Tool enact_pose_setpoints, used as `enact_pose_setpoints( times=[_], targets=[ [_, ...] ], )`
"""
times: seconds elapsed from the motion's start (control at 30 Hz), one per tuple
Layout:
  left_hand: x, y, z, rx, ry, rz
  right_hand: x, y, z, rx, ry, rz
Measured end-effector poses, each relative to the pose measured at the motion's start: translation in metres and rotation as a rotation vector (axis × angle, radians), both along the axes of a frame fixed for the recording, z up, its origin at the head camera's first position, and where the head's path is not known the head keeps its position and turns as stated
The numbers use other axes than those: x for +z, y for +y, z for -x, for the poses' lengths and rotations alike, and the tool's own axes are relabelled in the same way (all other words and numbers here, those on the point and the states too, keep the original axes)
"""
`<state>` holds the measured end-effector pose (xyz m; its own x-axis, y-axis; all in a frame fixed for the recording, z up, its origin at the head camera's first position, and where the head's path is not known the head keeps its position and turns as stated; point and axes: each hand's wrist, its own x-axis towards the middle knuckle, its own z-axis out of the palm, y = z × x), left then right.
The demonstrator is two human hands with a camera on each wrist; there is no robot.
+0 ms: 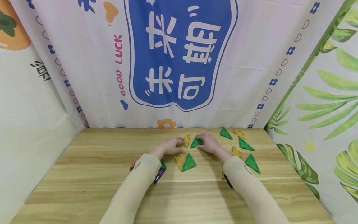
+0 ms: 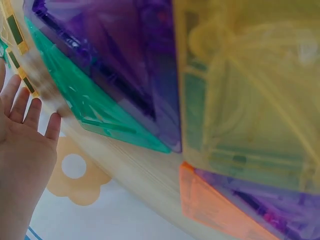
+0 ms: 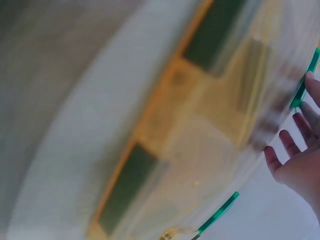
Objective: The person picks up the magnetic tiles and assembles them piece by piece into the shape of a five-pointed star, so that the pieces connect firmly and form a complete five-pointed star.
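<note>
right hand [image 1: 208, 144] pinches a green plastic triangle [image 1: 195, 142]; a yellow plastic triangle [image 1: 187, 141] lies between it and the left hand's [image 1: 171, 146] nearer, unclenched fingers.

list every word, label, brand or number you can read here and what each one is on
"GOOD LUCK": pink, sideways, on the hanging cloth
"未来可期": white, sideways, on that cloth's blue panel
Blue character, cloth's top edge: cut off, unreadable
Black character, left cloth: too small to read
Print on left sleeve and right sleeve: too small to read
Tiles: no lettering I can read
</note>
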<state>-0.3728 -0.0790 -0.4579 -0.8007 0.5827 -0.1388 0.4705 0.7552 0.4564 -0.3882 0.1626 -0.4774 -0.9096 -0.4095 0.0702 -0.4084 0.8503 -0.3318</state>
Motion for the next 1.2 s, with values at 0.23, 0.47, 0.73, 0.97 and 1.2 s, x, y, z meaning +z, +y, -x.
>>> enact_pose_setpoints(
  times=[0.23,0.47,0.73,0.97,1.2],
  targets=[
    [0.003,-0.001,-0.001,0.024,-0.009,0.004,0.006,-0.003,0.003,0.052,-0.061,0.012],
    [0.003,0.000,0.002,0.016,-0.007,0.002,0.009,-0.013,0.004,0.063,-0.079,-0.028],
    [0.009,0.002,-0.004,-0.002,0.026,0.044,0.012,-0.007,0.004,0.154,-0.063,0.032],
    [0.012,0.008,-0.010,0.041,0.063,0.000,0.026,0.021,-0.001,0.172,-0.079,0.099],
    [0.007,0.010,-0.019,-0.001,0.070,0.046,0.041,0.053,-0.015,0.204,-0.080,0.090]
  ],
)
